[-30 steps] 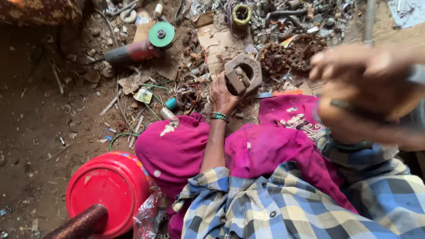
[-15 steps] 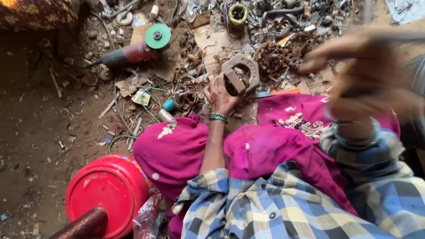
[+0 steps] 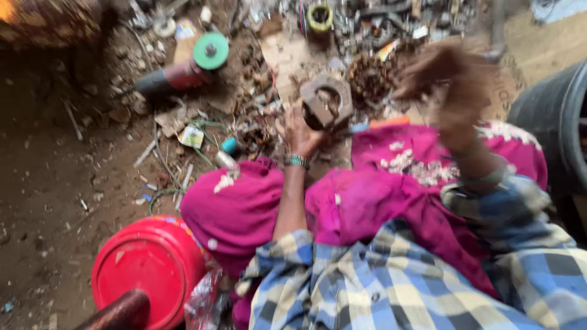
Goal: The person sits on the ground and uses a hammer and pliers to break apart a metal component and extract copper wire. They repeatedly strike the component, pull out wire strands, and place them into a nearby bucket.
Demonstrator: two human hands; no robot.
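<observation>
Checked blue, yellow and white cloth of a shirt [image 3: 391, 287] is seen nearest, at 6 o'clock. Bright pink cloth [image 3: 361, 201] is spread over the knees just beyond it. A round red plastic tub [image 3: 147, 269] is set on the dirt at 8 o'clock, with a dark brown pipe-like thing [image 3: 119, 313] touching its low edge.

From the shirt sleeve the left arm is stretched straight up toward 12 o'clock. A green beaded bangle [image 3: 296, 161] is worn at the wrist. The left hand [image 3: 301, 131] is closed around the low left side of a rusty metal block with a round hole [image 3: 327, 101], and the block is held tilted above the scrap on the ground, just past the pink cloth.

The right hand [image 3: 452, 85] is raised at 1 o'clock, well apart from the block. It is badly blurred, so it cannot be told whether it is open or closed, or whether something is held.

Farther off, an angle grinder with a green disc [image 3: 189, 64] is laid on the dirt at 11 o'clock. Rusty metal scrap [image 3: 373, 24] is piled at 12 o'clock. A dark tyre [image 3: 550, 128] is seen at 3 o'clock.
</observation>
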